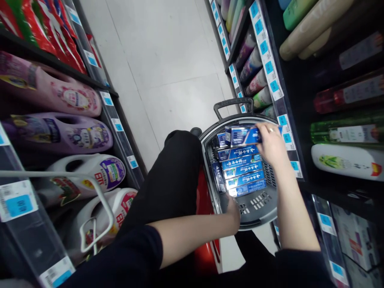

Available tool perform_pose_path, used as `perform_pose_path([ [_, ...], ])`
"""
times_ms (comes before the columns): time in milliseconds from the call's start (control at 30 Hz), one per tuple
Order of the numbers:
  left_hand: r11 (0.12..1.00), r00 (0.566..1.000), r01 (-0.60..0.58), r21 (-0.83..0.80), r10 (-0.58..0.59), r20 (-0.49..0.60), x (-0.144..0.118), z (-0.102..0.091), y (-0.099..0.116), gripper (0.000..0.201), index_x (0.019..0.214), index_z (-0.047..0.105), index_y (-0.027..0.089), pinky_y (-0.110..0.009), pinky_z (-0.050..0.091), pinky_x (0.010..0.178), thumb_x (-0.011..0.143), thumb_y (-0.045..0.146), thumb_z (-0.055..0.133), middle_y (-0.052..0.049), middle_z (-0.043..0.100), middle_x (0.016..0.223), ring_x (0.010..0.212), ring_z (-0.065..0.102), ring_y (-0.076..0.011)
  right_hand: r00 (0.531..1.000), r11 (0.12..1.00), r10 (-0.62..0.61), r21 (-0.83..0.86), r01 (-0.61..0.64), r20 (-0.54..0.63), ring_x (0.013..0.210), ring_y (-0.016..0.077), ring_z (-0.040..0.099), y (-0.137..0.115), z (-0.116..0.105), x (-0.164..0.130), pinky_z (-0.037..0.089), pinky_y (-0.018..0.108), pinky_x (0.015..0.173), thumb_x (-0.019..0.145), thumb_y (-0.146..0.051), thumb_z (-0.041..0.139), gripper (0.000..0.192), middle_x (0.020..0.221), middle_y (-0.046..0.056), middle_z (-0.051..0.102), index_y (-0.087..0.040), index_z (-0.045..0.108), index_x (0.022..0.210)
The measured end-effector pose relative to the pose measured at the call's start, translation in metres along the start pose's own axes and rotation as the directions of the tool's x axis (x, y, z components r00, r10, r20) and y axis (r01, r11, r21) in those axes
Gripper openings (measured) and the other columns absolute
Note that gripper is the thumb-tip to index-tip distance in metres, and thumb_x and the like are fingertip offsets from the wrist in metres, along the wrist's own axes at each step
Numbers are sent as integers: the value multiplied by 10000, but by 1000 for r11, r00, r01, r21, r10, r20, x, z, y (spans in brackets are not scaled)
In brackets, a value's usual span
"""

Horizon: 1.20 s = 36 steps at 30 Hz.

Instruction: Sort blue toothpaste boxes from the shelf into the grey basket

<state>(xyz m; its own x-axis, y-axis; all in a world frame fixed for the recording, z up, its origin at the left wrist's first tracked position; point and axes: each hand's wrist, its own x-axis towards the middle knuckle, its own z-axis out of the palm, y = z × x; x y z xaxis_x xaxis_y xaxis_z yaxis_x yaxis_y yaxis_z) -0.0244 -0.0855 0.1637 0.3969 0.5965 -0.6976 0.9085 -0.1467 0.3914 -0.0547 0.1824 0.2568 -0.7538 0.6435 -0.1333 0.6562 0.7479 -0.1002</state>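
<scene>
My right hand is closed around one end of a blue toothpaste box, above the far end of a grey-black shopping basket. Inside, several similar toothpaste boxes lie side by side in a row. Another box stands along the basket's left wall. My left hand reaches into the near left part of the basket. Its extended fingertips are at the nearest box of the row, and its other fingers are partly hidden. A ring shows on my right hand.
Detergent bottles fill the left shelf, with a white wire hook sticking out. Bottles line the right shelf, close to the basket. A basket handle stands at the far rim. Pale floor tiles run between the shelves. My black-trousered leg is left of the basket.
</scene>
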Motion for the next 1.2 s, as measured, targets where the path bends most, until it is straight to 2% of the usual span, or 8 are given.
perform_pose_path([
  [133,1000,1000,-1,-2,1,-10,-1,-5,2,556,1048,742,176,-627,224,1105,495,211,780,-150,649,1233,1237,455,-464,999,997,-13,-74,16,42,1190,316,455,-9,-6,-61,276,563,1106,780,-87,483,530,1226,135,567,-174,486,1303],
  [267,1000,1000,-3,4,2,17,1,-6,1,567,1129,701,232,-649,214,1103,565,209,745,-110,633,1269,1264,440,-445,981,991,-45,-117,68,187,1196,306,478,-20,38,-102,286,577,1097,818,-41,400,484,1204,157,590,-159,549,1263],
  [467,993,998,37,-109,-42,-42,7,5,0,501,1048,743,246,-644,207,1115,551,185,736,-115,657,1231,1255,457,-451,960,993,67,-107,-39,272,1204,308,504,-30,117,-103,311,576,1076,856,-33,376,451,1201,199,606,-141,579,1245],
  [567,982,996,46,-182,-59,-69,7,7,-1,445,1025,753,222,-643,200,1112,582,198,716,-127,674,1200,1250,473,-440,963,987,139,-107,-117,230,1251,321,470,-32,138,-97,329,585,1055,880,-43,336,458,1260,210,581,-142,558,1268],
  [700,1000,999,21,-21,-21,32,3,-1,-3,438,1095,719,165,-636,217,1087,664,223,671,-151,632,1263,1268,457,-422,949,959,280,-95,-268,144,1279,327,441,-28,152,-98,387,527,1014,883,-38,299,458,1292,250,537,-94,525,1277],
  [967,997,999,3,71,-7,50,0,-7,-3,467,1108,710,148,-630,266,1068,645,204,679,-169,623,1270,1249,473,-425,960,962,270,13,-272,79,1270,398,382,-25,132,-89,366,591,983,809,-222,560,560,1330,278,435,-86,415,1333],
  [1067,994,999,-26,102,21,50,-1,-4,-3,477,1126,701,160,-650,246,1060,655,234,678,-164,622,1274,1245,472,-426,978,978,205,40,-204,-21,1326,412,300,-26,101,-61,288,648,1021,799,-329,588,694,1401,261,355,-109,328,1404],
  [1200,999,999,-19,-41,18,-27,2,5,-3,500,1042,744,156,-665,228,1073,549,243,750,-192,665,1188,1221,476,-465,993,994,98,-49,-101,-59,1374,377,242,-19,66,-9,186,632,1092,807,-197,543,667,1452,214,353,-128,327,1434],
])
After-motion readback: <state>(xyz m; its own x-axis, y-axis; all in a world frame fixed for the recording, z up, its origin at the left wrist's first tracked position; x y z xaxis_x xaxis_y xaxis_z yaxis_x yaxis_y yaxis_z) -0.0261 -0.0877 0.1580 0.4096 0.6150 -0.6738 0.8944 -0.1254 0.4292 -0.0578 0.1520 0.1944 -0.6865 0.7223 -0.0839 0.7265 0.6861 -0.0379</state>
